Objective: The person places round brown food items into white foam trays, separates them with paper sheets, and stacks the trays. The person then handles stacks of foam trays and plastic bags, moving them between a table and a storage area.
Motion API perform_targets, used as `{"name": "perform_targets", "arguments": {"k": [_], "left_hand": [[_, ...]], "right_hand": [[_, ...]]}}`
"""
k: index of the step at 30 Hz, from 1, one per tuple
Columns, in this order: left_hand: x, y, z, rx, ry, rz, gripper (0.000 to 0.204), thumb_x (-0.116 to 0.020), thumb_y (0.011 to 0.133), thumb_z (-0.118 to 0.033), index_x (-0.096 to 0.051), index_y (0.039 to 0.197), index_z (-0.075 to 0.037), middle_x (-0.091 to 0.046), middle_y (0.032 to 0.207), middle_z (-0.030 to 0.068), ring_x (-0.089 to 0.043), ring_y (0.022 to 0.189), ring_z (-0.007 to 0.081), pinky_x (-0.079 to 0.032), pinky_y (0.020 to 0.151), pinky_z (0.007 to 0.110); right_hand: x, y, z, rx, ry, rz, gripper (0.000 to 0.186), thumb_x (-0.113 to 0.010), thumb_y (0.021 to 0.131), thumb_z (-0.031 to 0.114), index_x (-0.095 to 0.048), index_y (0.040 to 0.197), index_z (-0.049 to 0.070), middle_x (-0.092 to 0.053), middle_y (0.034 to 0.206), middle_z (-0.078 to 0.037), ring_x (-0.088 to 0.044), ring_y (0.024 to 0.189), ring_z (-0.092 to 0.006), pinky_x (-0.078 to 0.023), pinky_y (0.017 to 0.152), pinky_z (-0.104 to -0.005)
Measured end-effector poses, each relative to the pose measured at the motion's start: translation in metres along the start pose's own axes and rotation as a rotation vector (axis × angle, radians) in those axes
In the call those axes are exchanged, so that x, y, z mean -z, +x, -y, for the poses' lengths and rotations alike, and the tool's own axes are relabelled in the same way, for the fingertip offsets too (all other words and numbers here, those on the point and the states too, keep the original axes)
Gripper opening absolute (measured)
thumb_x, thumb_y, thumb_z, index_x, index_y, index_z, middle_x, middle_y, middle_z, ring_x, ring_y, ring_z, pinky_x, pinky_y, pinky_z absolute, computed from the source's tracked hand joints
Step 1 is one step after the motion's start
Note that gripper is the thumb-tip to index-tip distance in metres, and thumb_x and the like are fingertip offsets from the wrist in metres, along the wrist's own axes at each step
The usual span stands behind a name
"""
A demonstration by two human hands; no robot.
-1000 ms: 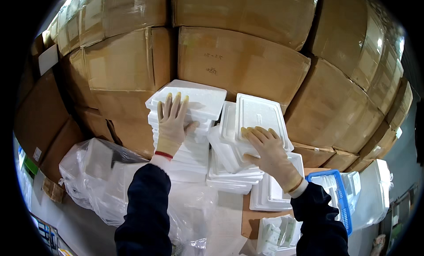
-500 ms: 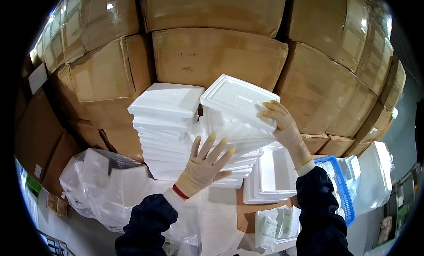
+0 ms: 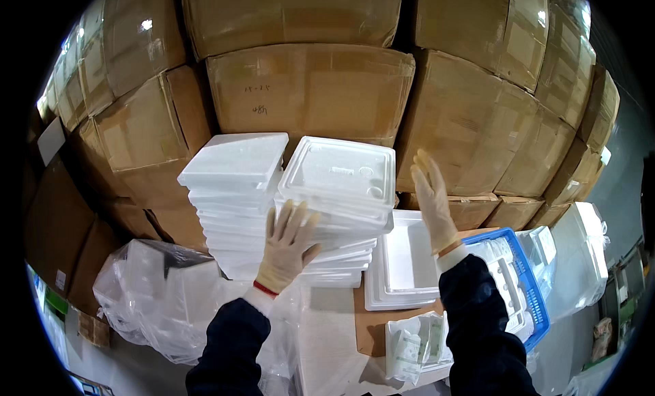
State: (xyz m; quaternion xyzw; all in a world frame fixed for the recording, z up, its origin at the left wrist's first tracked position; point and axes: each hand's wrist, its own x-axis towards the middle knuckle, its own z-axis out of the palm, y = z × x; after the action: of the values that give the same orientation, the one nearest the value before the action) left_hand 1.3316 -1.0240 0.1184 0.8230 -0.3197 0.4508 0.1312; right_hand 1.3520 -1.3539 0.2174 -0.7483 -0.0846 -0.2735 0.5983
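Observation:
Both hands wear pale gloves. My left hand point(image 3: 288, 249), fingers spread, is at the front of a stack of white foam lids; whether it touches them I cannot tell. The top foam lid point(image 3: 339, 171) lies on this stack with its rimmed, recessed face up. Just right of the stack my right hand point(image 3: 434, 203) is raised with straight fingers and nothing in it. A second stack of white foam lids point(image 3: 235, 160) stands beside the first on the left. White foam boxes point(image 3: 413, 249), open at the top, are nested below my right hand.
Large cardboard cartons point(image 3: 307, 89) form a wall behind the stacks. A clear plastic bag point(image 3: 157, 293) with white foam pieces lies at left. White packets point(image 3: 416, 345) lie near the table's front. A blue basket point(image 3: 539, 314) with white items stands at right.
The top lid, tilted and held at its right edge by my right hand before, now lies level on the stack. My right hand has let go and is apart from it.

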Motion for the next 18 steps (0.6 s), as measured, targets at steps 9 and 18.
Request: {"name": "perform_targets", "arguments": {"k": [9, 18], "left_hand": [[-0.014, 0.041, -0.005, -0.049, 0.101, 0.015, 0.061, -0.077, 0.085, -0.028, -0.058, 0.142, -0.016, -0.041, 0.159, 0.0125, -0.038, 0.146, 0.0407, -0.030, 0.118, 0.061], [-0.040, 0.079, -0.044, -0.167, 0.142, 0.153, 0.064, -0.062, 0.098, -0.039, -0.047, 0.156, -0.017, -0.039, 0.164, 0.0125, -0.029, 0.155, 0.0375, -0.016, 0.126, 0.061]], "right_hand": [[-0.073, -0.022, -0.039, 0.181, -0.110, -0.180, 0.067, -0.069, 0.100, 0.028, -0.042, 0.154, -0.001, -0.043, 0.157, -0.023, -0.042, 0.147, -0.0307, -0.034, 0.120, -0.0380], [0.001, -0.114, 0.004, -0.092, 0.416, -0.103, 0.057, -0.067, 0.103, 0.019, -0.044, 0.153, 0.004, -0.054, 0.147, -0.014, -0.055, 0.132, -0.0201, -0.047, 0.105, -0.0293]]}}
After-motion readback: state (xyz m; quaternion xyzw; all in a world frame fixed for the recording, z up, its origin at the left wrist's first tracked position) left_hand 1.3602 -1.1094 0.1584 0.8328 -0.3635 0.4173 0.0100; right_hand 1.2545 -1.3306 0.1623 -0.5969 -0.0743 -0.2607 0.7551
